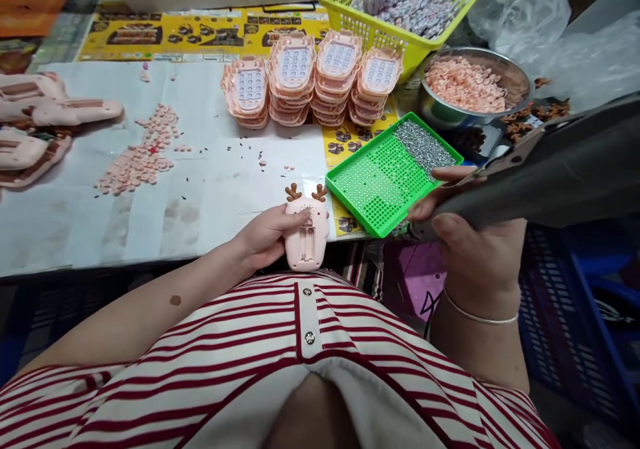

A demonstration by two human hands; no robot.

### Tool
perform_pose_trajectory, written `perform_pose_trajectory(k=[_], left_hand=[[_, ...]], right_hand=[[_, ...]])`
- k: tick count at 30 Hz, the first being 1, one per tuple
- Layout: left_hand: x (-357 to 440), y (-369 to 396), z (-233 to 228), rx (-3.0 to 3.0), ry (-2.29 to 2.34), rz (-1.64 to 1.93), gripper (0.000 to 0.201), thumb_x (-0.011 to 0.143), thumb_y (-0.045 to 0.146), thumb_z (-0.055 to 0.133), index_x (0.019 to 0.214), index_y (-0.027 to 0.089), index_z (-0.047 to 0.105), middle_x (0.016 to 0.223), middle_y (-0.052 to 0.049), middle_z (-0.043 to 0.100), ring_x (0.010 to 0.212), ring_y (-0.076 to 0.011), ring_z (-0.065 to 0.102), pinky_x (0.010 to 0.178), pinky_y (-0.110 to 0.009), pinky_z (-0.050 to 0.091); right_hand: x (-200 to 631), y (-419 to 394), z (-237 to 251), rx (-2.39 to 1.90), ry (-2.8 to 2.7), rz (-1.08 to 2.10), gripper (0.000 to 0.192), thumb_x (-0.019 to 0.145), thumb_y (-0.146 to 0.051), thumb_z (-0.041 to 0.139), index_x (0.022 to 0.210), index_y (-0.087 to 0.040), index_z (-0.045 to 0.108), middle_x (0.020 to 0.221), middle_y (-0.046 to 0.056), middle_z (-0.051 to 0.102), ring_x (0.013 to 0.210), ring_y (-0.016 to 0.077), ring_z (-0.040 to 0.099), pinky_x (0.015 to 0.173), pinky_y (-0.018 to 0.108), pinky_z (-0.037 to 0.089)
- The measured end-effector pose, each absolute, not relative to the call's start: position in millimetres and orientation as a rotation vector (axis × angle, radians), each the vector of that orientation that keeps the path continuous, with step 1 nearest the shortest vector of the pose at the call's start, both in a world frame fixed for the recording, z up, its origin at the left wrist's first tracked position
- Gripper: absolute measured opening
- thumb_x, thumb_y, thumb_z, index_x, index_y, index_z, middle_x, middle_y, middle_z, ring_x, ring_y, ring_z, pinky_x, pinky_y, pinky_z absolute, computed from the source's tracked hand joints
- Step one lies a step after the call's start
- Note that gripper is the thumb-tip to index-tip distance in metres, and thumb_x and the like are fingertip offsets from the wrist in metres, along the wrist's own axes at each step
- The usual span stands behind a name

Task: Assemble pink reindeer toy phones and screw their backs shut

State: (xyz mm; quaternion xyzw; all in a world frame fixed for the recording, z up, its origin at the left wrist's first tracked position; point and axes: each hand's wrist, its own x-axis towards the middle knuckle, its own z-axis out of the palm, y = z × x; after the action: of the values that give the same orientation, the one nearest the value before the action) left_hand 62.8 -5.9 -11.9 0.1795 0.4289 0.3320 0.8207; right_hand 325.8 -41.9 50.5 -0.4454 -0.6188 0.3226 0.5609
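Note:
My left hand point(267, 236) is closed round a pale pink toy phone casing point(315, 252) with brown antlers on top. Its back faces up, showing an uncovered battery compartment and screw holes; my thumb lies across the upper part. Wrapped in my right hand point(465, 242) is a thick dark grey electric screwdriver point(540, 169), its body slanting up to the right. The tool's tip is hard to make out near the green tray point(350, 189). Small silver screws point(425, 146) are heaped in the tray's far end, close to my right fingers.
Stacked pink keypad shells point(295, 69) stand behind the tray. A yellow basket point(385, 42) of wrapped parts and a metal bowl point(427, 106) of pink pieces are at the back right. Small pink parts point(140, 162) lie scattered left, near larger pink casings point(75, 112).

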Motion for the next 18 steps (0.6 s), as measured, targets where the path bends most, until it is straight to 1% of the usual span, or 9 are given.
perform_pose_trajectory(k=[2,4,5,7,9,10,14,16,18], left_hand=[[64.2,-5.7,-13.0,0.376,0.928,0.726,0.031,0.075,0.019,0.085,0.101,0.008,0.075,0.091,-0.012,0.076,0.082,-0.0213,0.072,0.079,-0.033,0.061],[63.5,-5.6,-13.7,0.374,0.938,0.741,0.033,0.076,0.021,0.085,0.105,0.009,0.074,0.093,-0.011,0.077,0.083,-0.0216,0.072,0.08,-0.034,0.061],[62.8,-5.6,-13.9,0.377,0.94,0.74,0.033,0.077,0.021,0.084,0.106,0.009,0.074,0.094,-0.011,0.077,0.083,-0.0216,0.072,0.08,-0.034,0.061],[61.3,-5.5,-14.0,0.386,0.945,0.732,0.033,0.078,0.022,0.084,0.106,0.01,0.074,0.097,-0.011,0.077,0.084,-0.0214,0.073,0.08,-0.033,0.062],[60.2,-5.5,-13.7,0.392,0.948,0.721,0.032,0.078,0.023,0.083,0.105,0.009,0.074,0.098,-0.012,0.077,0.084,-0.0216,0.073,0.079,-0.032,0.062],[59.9,-5.5,-13.5,0.391,0.949,0.717,0.032,0.078,0.024,0.084,0.105,0.009,0.074,0.098,-0.012,0.077,0.084,-0.022,0.073,0.079,-0.032,0.062],[59.7,-5.5,-11.8,0.374,0.95,0.711,0.036,0.075,0.024,0.087,0.105,0.009,0.074,0.096,-0.012,0.078,0.082,-0.0225,0.074,0.078,-0.032,0.063],[59.8,-5.4,-11.3,0.368,0.95,0.708,0.037,0.074,0.023,0.087,0.105,0.009,0.074,0.095,-0.012,0.078,0.082,-0.0221,0.074,0.079,-0.031,0.062],[59.8,-5.4,-11.5,0.364,0.95,0.705,0.036,0.075,0.024,0.086,0.106,0.009,0.074,0.095,-0.012,0.078,0.082,-0.0219,0.074,0.079,-0.031,0.062]], right_hand=[[315.2,-35.0,50.0,-0.912,-1.443,0.768,0.036,0.08,-0.043,0.082,0.11,-0.028,0.071,0.07,-0.004,0.064,0.06,0.0145,0.062,0.058,0.031,0.054],[304.5,-26.9,47.2,-0.779,-1.383,0.723,0.028,0.082,-0.035,0.081,0.107,-0.029,0.07,0.065,-0.005,0.057,0.054,0.0134,0.059,0.051,0.029,0.05],[299.9,-22.2,43.9,-0.74,-1.358,0.699,0.027,0.084,-0.033,0.079,0.108,-0.029,0.069,0.065,-0.005,0.056,0.051,0.013,0.057,0.047,0.029,0.048],[293.5,-12.6,33.4,-0.711,-1.351,0.652,0.029,0.085,-0.035,0.077,0.112,-0.032,0.065,0.072,-0.005,0.058,0.048,0.0116,0.054,0.043,0.028,0.044],[291.0,-4.2,20.0,-0.72,-1.371,0.615,0.034,0.086,-0.041,0.074,0.117,-0.036,0.06,0.08,-0.005,0.059,0.047,0.0105,0.052,0.042,0.027,0.043],[290.8,-0.9,13.7,-0.727,-1.382,0.608,0.036,0.087,-0.042,0.073,0.119,-0.037,0.058,0.08,-0.005,0.059,0.047,0.0103,0.051,0.043,0.027,0.044],[291.3,4.6,0.6,-0.691,-1.379,0.606,0.036,0.087,-0.043,0.073,0.119,-0.039,0.057,0.068,-0.008,0.051,0.045,0.0105,0.049,0.042,0.025,0.043],[290.6,4.1,0.0,-0.699,-1.369,0.616,0.034,0.087,-0.043,0.073,0.117,-0.038,0.058,0.065,-0.008,0.049,0.044,0.0106,0.049,0.041,0.026,0.043],[290.1,2.9,-0.1,-0.758,-1.361,0.632,0.032,0.087,-0.045,0.071,0.115,-0.038,0.057,0.066,-0.007,0.05,0.046,0.0119,0.051,0.044,0.028,0.046]])
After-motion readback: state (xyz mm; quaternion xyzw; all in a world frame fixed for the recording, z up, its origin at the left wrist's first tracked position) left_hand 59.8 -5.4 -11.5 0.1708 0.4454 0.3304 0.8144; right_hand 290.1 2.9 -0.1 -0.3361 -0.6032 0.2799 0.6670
